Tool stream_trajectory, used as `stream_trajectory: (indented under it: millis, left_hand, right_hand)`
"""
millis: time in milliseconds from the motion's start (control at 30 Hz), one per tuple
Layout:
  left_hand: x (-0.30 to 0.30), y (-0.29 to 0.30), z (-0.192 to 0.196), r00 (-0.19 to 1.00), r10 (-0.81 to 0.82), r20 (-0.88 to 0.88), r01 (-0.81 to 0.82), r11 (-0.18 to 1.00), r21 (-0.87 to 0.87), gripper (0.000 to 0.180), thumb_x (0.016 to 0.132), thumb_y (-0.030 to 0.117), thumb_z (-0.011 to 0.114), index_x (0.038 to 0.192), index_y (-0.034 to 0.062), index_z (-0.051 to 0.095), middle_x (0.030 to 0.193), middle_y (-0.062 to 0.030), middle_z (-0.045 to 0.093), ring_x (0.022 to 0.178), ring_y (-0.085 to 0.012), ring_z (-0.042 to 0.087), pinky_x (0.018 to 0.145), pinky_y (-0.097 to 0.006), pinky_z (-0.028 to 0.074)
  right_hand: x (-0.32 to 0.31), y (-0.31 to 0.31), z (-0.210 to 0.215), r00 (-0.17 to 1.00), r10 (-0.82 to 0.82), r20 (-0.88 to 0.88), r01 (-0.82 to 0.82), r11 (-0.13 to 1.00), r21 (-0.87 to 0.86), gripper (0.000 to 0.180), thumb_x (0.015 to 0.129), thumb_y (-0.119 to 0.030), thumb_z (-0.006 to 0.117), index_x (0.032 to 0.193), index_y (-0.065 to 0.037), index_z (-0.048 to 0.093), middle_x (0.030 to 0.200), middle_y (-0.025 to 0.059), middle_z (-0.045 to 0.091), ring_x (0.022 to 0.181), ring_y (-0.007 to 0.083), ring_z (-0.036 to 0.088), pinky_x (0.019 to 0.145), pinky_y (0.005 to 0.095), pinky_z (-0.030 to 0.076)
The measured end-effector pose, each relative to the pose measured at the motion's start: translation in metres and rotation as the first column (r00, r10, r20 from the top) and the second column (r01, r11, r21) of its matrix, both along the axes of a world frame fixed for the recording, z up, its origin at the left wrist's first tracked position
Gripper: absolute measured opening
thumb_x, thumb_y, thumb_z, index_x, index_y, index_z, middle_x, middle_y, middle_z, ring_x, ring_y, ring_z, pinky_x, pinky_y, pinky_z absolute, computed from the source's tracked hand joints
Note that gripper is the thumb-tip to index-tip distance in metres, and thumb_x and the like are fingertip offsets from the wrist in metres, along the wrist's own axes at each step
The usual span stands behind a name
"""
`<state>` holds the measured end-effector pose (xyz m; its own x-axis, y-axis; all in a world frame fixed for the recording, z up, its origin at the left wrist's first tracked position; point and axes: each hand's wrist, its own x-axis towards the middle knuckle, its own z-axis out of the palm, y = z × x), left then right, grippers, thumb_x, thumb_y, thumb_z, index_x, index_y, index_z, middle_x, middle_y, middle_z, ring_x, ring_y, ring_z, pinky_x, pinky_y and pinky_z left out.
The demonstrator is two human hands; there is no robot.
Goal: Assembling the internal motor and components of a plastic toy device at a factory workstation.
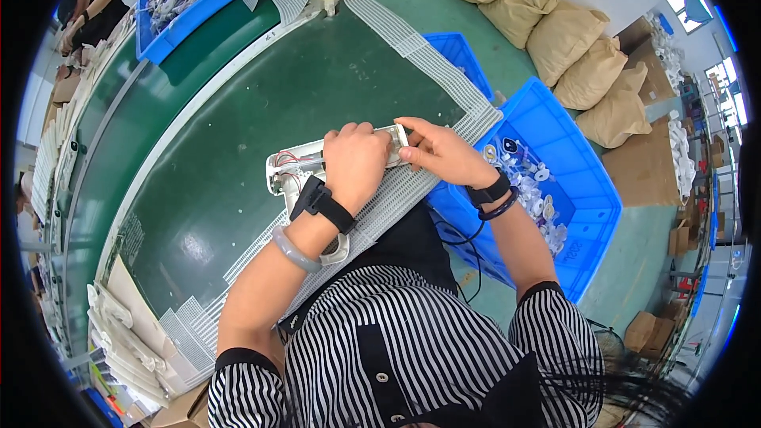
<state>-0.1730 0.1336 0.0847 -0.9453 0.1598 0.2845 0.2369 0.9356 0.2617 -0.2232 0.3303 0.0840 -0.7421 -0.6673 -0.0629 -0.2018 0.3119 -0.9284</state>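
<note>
An open white plastic device housing [311, 148] lies on the green worktop near its front edge. Thin red wires [289, 158] show inside its left part, and a curved handle-like part [341, 254] emerges below my left wrist. Over the middle of the housing, my left hand [357, 162] is closed, its fingers curled down onto it. The thumb and fingers of my right hand [440, 152] pinch the housing's right end. My left hand hides much of the inside. Black straps circle both wrists.
White grid matting [404, 190] edges the green worktop [214, 198]. At my right stands a blue bin [590, 190] with small plastic parts. Another blue bin [162, 43] full of parts sits far left. Tan sacks [567, 40] line the wall. A person [99, 12] works at far left.
</note>
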Motion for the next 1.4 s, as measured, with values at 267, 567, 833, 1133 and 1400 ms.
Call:
stream_trajectory:
  millis: [267,567,833,1133,1400]
  left_hand:
    - [-0.001,0.0,0.001,1.0,0.019,-0.004,-0.019,0.999,0.028,0.009,0.084,0.021,0.068,0.078,0.0146,0.07,0.077,-0.0018,0.065,0.082,-0.0253,0.065,0.074,-0.043,0.048]
    - [0.0,0.0,0.001,1.0,0.002,-0.009,-0.002,1.0,0.027,0.005,0.082,0.019,0.069,0.078,0.0151,0.069,0.076,-0.0016,0.064,0.08,-0.025,0.065,0.073,-0.043,0.048]
    - [0.0,0.001,0.002,1.0,0.006,-0.004,-0.006,1.0,0.019,0.006,0.081,0.018,0.069,0.076,0.015,0.07,0.076,-0.0019,0.064,0.079,-0.0254,0.065,0.073,-0.044,0.048]
    - [0.001,0.0,0.001,1.0,0.004,-0.002,-0.004,1.0,0.021,0.006,0.082,0.02,0.07,0.079,0.0148,0.071,0.076,-0.0013,0.064,0.08,-0.0251,0.064,0.074,-0.043,0.047]
    - [0.003,0.0,0.0,0.999,-0.012,-0.04,0.015,0.998,0.058,0.007,0.082,0.021,0.071,0.081,0.0141,0.072,0.076,-0.0015,0.064,0.08,-0.0245,0.064,0.074,-0.042,0.047]
  right_hand:
    - [-0.004,-0.006,0.023,1.0,0.006,0.023,-0.009,0.988,0.151,0.05,0.103,-0.029,0.059,0.137,0.005,0.048,0.08,0.0121,0.068,0.066,0.0176,0.066,0.061,0.0326,0.052]
    - [-0.008,0.001,0.016,0.996,0.089,0.024,-0.091,0.99,0.105,0.053,0.103,-0.029,0.059,0.143,0.004,0.045,0.086,0.0133,0.069,0.067,0.0182,0.067,0.062,0.0328,0.053]
    - [-0.003,-0.001,0.018,0.996,0.048,0.079,-0.056,0.993,0.106,0.053,0.103,-0.028,0.058,0.145,0.002,0.044,0.089,0.0126,0.071,0.064,0.0177,0.067,0.062,0.0312,0.054]
    - [0.0,-0.004,0.021,0.993,0.101,-0.056,-0.089,0.98,0.177,0.052,0.102,-0.025,0.056,0.146,-0.001,0.04,0.083,0.0155,0.068,0.072,0.0262,0.068,0.069,0.0393,0.052]
    - [0.008,-0.004,0.024,0.988,0.095,-0.12,-0.062,0.966,0.252,0.054,0.103,-0.026,0.054,0.146,0.001,0.036,0.106,0.0282,0.066,0.095,0.045,0.066,0.079,0.0494,0.051]
